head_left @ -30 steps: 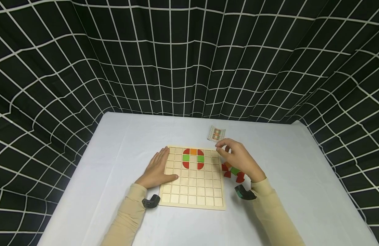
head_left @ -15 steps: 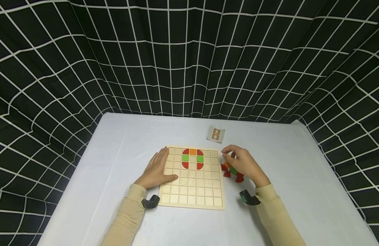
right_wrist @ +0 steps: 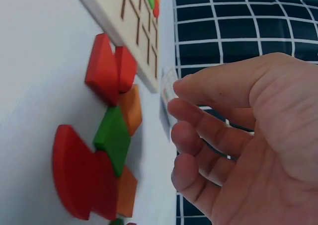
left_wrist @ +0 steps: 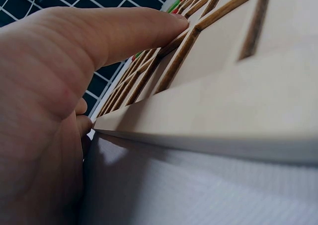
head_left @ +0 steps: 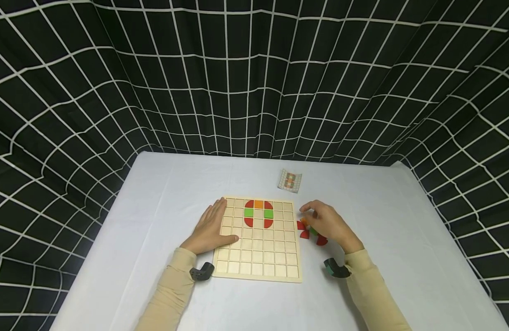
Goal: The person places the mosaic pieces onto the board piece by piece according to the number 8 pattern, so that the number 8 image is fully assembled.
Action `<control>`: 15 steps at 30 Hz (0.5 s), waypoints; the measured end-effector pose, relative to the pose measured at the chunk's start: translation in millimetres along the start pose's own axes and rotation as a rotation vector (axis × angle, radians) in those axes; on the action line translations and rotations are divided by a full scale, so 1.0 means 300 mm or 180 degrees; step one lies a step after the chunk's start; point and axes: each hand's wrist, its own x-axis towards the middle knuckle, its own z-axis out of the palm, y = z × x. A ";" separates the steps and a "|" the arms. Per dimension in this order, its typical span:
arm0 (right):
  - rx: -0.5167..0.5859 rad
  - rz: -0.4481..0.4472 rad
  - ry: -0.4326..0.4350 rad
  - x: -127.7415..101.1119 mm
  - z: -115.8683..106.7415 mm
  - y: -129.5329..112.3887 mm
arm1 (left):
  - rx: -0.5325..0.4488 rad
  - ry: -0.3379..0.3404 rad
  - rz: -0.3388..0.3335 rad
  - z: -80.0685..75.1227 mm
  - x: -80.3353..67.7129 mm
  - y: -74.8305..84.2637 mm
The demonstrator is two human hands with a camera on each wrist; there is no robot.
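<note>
A wooden grid board [head_left: 258, 257] lies on the white table; a few red, green and orange tiles [head_left: 259, 213] sit in its upper rows. My left hand [head_left: 213, 227] rests flat on the board's left edge, thumb [left_wrist: 129, 31] across the grid [left_wrist: 208, 51]. Right of the board lies a small pile of loose red, green and orange pieces [head_left: 306, 230]. My right hand [head_left: 326, 223] hovers over that pile with fingers loosely curled and holds nothing. In the right wrist view the pieces [right_wrist: 112, 135] lie beside the fingers [right_wrist: 198, 135], apart from them.
A small pattern card [head_left: 290, 180] lies behind the board near the table's back. Black cloth with a white grid [head_left: 254, 78] hangs around the table on the back and both sides. The table edge [head_left: 93, 257] runs close on the left.
My right hand has drawn back from the board's upper right corner, moving right and down until it is over the loose pieces. The left hand has stayed put.
</note>
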 end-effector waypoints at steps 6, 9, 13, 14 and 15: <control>-0.0212 -0.0191 0.0092 0.004 0.013 0.023 | -0.0028 0.0031 0.0029 0.004 0.001 -0.004; -0.0318 -0.0228 0.0091 0.004 0.017 0.025 | -0.0025 0.0042 0.0025 0.005 0.002 -0.004; -0.0401 -0.0206 0.0038 0.004 0.020 0.024 | 0.0004 0.0047 0.0011 0.007 0.003 -0.005; -0.0420 -0.0197 0.0023 0.003 0.020 0.024 | 0.0006 0.0054 0.0020 0.007 0.003 -0.005; -0.0440 -0.0199 0.0005 0.003 0.021 0.024 | 0.0016 0.0051 0.0013 0.007 0.003 -0.006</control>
